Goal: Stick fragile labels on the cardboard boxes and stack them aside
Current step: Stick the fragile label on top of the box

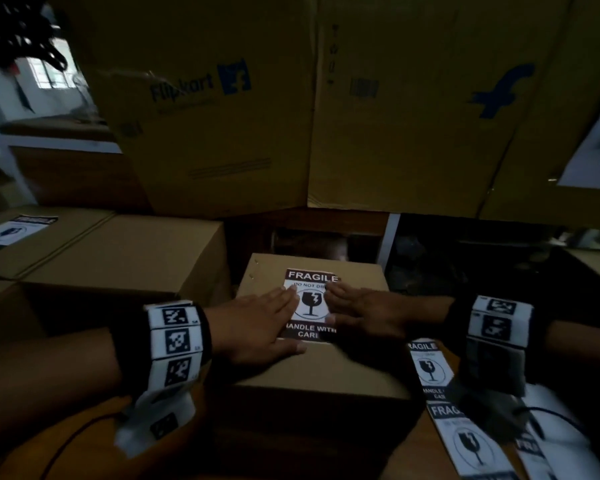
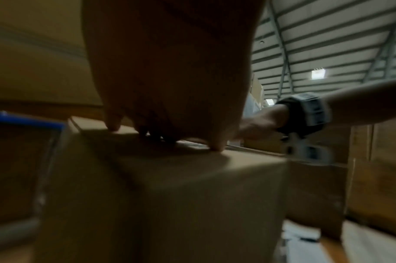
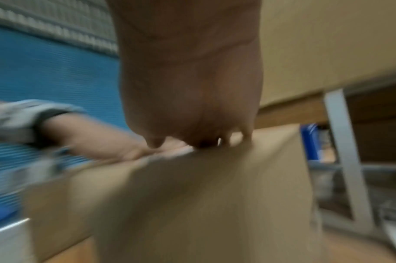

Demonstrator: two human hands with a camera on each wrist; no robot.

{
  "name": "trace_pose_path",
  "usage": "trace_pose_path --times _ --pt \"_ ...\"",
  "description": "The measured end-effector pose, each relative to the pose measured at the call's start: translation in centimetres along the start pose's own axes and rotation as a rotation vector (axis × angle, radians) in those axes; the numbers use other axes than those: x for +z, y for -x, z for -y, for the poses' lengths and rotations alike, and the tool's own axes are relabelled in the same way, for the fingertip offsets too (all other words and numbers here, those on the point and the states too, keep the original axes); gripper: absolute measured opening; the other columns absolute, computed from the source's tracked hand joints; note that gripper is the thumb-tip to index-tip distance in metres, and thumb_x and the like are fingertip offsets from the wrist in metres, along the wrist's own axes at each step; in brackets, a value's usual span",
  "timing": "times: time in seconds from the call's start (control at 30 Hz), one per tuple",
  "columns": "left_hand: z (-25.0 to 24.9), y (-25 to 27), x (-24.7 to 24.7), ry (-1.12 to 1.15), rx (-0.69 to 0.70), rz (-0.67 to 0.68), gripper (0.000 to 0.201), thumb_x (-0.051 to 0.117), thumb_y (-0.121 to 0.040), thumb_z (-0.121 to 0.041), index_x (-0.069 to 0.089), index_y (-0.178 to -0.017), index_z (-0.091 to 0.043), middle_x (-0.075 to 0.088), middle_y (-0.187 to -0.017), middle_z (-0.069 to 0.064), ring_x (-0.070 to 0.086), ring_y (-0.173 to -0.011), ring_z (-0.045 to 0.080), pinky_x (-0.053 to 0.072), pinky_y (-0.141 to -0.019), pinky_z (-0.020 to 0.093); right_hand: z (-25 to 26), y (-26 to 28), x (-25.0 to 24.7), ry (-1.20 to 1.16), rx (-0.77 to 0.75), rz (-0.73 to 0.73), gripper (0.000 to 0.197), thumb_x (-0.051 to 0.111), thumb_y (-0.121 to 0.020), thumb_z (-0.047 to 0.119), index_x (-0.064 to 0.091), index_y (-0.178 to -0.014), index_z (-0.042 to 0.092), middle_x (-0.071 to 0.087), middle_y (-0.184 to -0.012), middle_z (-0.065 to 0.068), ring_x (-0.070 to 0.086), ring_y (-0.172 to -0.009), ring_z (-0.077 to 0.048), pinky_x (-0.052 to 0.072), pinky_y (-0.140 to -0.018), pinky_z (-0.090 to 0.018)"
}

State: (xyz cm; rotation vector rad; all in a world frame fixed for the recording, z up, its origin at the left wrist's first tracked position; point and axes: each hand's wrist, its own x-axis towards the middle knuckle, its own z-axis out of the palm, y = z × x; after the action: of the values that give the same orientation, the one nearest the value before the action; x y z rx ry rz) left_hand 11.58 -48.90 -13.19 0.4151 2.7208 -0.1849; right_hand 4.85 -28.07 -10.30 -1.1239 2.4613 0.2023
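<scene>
We have the small brown cardboard box [image 1: 312, 362] in the lower centre of the head view, with the black-and-white fragile label [image 1: 310, 304] lying on its top face. Our left hand [image 1: 257, 323] and right hand [image 1: 364, 315] both lie flat on it, fingers straight and pressed down, one over each side edge of the label; neither grips anything.

The risk we judge most likely is a crease or trapped bubble if we push both palms inward at once, since the paper would buckle in the middle. A corner left unpressed could lift later, and the top edge near the word FRAGILE is not under either hand. Pressing hard near the box's front edge could also tip or slide it on the wooden surface [image 1: 409, 445].

Room is tight. Larger brown cardboard boxes [image 1: 125, 251] stand just beside it at centre left, tall printed cartons [image 1: 413, 116] fill the upper frame, and a strip of spare fragile labels [image 1: 465, 438] lies at lower right, where a sliding box could scuff it.
</scene>
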Motion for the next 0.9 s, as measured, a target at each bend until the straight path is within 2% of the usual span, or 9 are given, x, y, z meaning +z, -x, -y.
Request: trace_pose_path --times 0.13,0.3,0.43,0.5,0.57,0.67,0.73,0.83,0.9 --pt "0.1 0.0 1.0 -0.021 -0.026 -0.030 0.089 0.014 -0.092 -0.071 -0.014 -0.154 -0.014 -0.019 -0.162 0.004 -0.013 -0.149 0.015 0.004 -0.122 0.040 2.3 2.2 3.7 0.116 0.011 -0.011 0.076 0.017 -0.100 0.058 -0.010 -0.155 0.013 -0.017 -0.162 -0.006 -0.014 -0.150 -0.015 -0.002 -0.121 -0.035" --pt "-0.1 0.2 1.6 -0.021 -0.015 -0.117 0.091 0.010 -0.090 -0.073 -0.010 -0.155 -0.012 -0.017 -0.162 0.005 -0.011 -0.150 0.015 0.005 -0.122 0.040 3.6 5.2 4.3 -0.007 0.033 -0.039 0.076 0.012 -0.095 0.063 -0.006 -0.156 0.022 -0.015 -0.162 0.005 -0.013 -0.148 -0.004 -0.003 -0.123 -0.035" --pt "0.3 0.6 1.8 0.023 -0.037 -0.164 0.125 -0.016 -0.058 -0.090 -0.008 -0.155 -0.012 -0.012 -0.163 0.006 -0.006 -0.151 0.017 0.006 -0.122 0.040 4.3 3.9 6.8 0.013 0.103 -0.195 0.091 -0.001 -0.084 0.075 -0.010 -0.155 0.020 -0.018 -0.161 0.006 -0.015 -0.148 -0.006 -0.006 -0.122 -0.041" --pt "0.1 0.5 2.0 0.028 -0.088 -0.174 0.116 -0.007 -0.069 -0.089 -0.009 -0.155 -0.012 -0.012 -0.163 0.006 -0.007 -0.151 0.019 0.005 -0.122 0.043 4.0 3.6 8.1 -0.038 0.089 -0.308 0.102 -0.017 -0.072 0.081 -0.006 -0.156 0.024 -0.014 -0.162 0.009 -0.015 -0.147 -0.003 -0.007 -0.122 -0.039" --pt "-0.2 0.4 2.1 0.065 -0.152 -0.186 0.105 0.009 -0.082 -0.083 -0.009 -0.155 -0.011 -0.012 -0.163 0.008 -0.008 -0.151 0.021 0.004 -0.121 0.047 3.8 3.7 8.5 -0.119 0.097 -0.388 0.103 -0.022 -0.071 0.082 0.003 -0.156 0.028 -0.007 -0.162 0.014 -0.009 -0.148 -0.002 -0.007 -0.120 -0.032" --pt "-0.5 1.0 2.6 0.147 -0.231 -0.257 0.105 0.009 -0.083 -0.083 -0.002 -0.156 -0.008 -0.006 -0.164 0.011 -0.003 -0.151 0.024 0.005 -0.120 0.051 5.0 3.9 8.9 -0.161 0.259 -0.587 0.076 0.000 -0.090 0.065 0.035 -0.149 0.031 0.029 -0.158 0.008 0.020 -0.147 -0.016 0.017 -0.115 -0.038" --pt "-0.1 1.0 3.7 0.350 -0.279 -0.439 0.099 0.010 -0.086 -0.078 0.018 -0.153 -0.005 0.014 -0.161 0.016 0.015 -0.148 0.027 0.018 -0.119 0.047 5.2 3.6 9.3 -0.204 0.498 -0.787 0.063 0.018 -0.095 0.060 0.053 -0.132 0.023 0.050 -0.138 -0.002 0.042 -0.132 -0.024 0.034 -0.102 -0.039" --pt "0.5 1.2 5.9 0.859 -0.396 -0.749 0.077 0.027 -0.089 -0.074 0.052 -0.129 -0.013 0.054 -0.130 0.014 0.053 -0.117 0.031 0.043 -0.101 0.045 5.1 3.2 9.5 -0.687 0.756 -0.914 0.060 0.050 -0.094 0.051 0.045 -0.137 0.009 0.052 -0.136 -0.014 0.048 -0.125 -0.033 0.040 -0.097 -0.041" --pt "-0.1 2.3 6.8 1.000 -0.464 -0.828 0.061 0.046 -0.086 -0.066 0.058 -0.118 -0.016 0.057 -0.118 0.010 0.059 -0.107 0.031 0.048 -0.094 0.045 4.5 3.3 9.9 -1.077 0.772 -0.856 0.077 0.062 -0.079 0.059 0.048 -0.130 0.004 0.062 -0.120 -0.016 0.059 -0.111 -0.036 0.048 -0.088 -0.043"
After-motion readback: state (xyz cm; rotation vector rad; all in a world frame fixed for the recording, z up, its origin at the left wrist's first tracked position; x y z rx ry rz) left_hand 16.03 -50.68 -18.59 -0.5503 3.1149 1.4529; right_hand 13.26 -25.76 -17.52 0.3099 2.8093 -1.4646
